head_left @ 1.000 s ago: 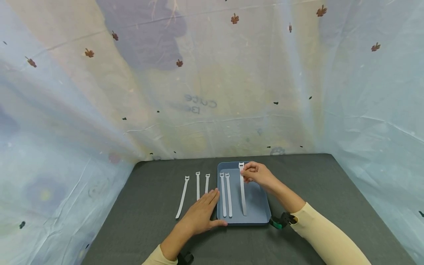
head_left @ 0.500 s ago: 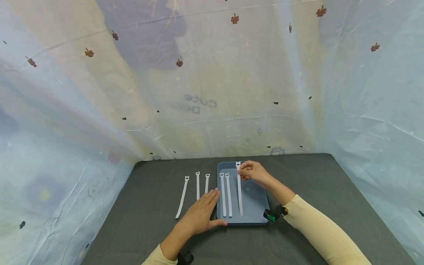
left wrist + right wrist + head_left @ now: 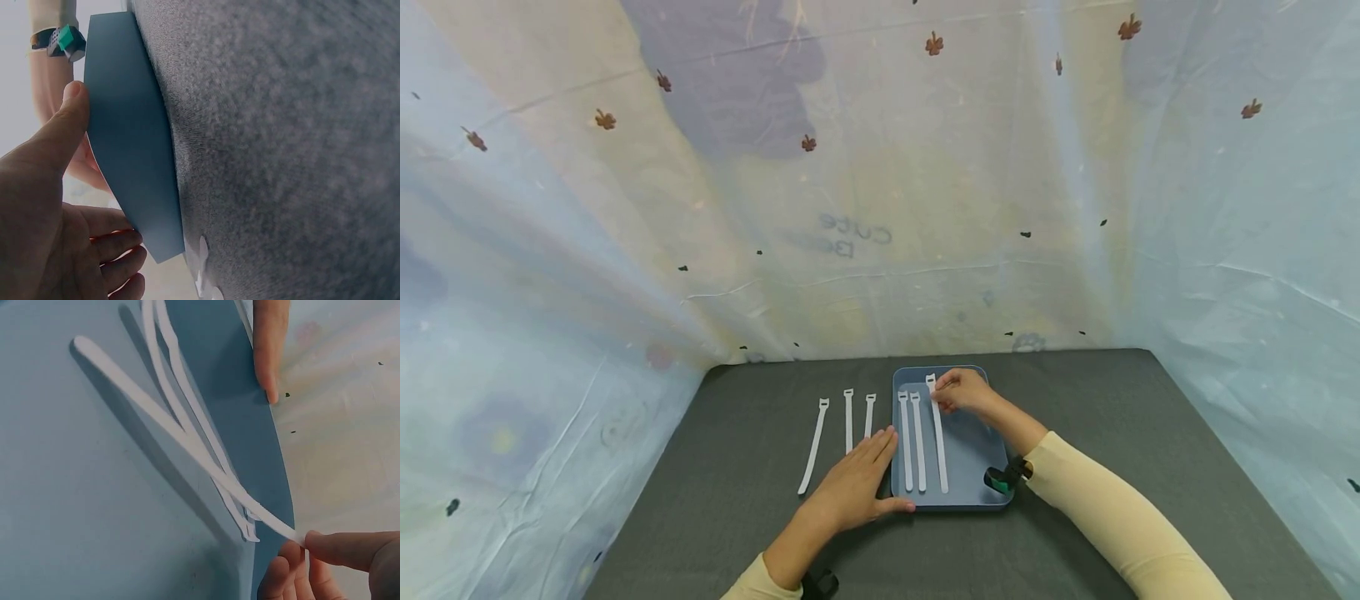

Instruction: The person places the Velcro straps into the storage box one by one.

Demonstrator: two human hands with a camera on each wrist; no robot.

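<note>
A blue-grey tray [image 3: 973, 471] lies on the dark table. My left hand [image 3: 850, 493] rests at its left front corner, fingers fairly straight; in the left wrist view the thumb and fingertips touch the rim of the tray wall [image 3: 128, 119]. Between thumb and fingers, my right hand [image 3: 966, 392] pinches a white cable tie [image 3: 938, 442] just below its slotted head. In the right wrist view this cable tie [image 3: 187, 440] slants over the tray floor and casts a shadow. Two more white cable ties, one leftmost [image 3: 906, 446] and one beside it [image 3: 919, 446], lie lengthwise along the tray's left side.
Left of the tray, three white cable ties lie on the dark cloth: the outer one [image 3: 813, 450], the middle one [image 3: 848, 417] and the inner one [image 3: 869, 412]. My left hand covers the lower ends of the latter two. A printed curtain [image 3: 880, 308] hangs behind the table.
My right hand has moved left across the tray with its cable tie, bringing it closer to the two lying there, and its head is slightly lower in view. The left hand has stayed put.
</note>
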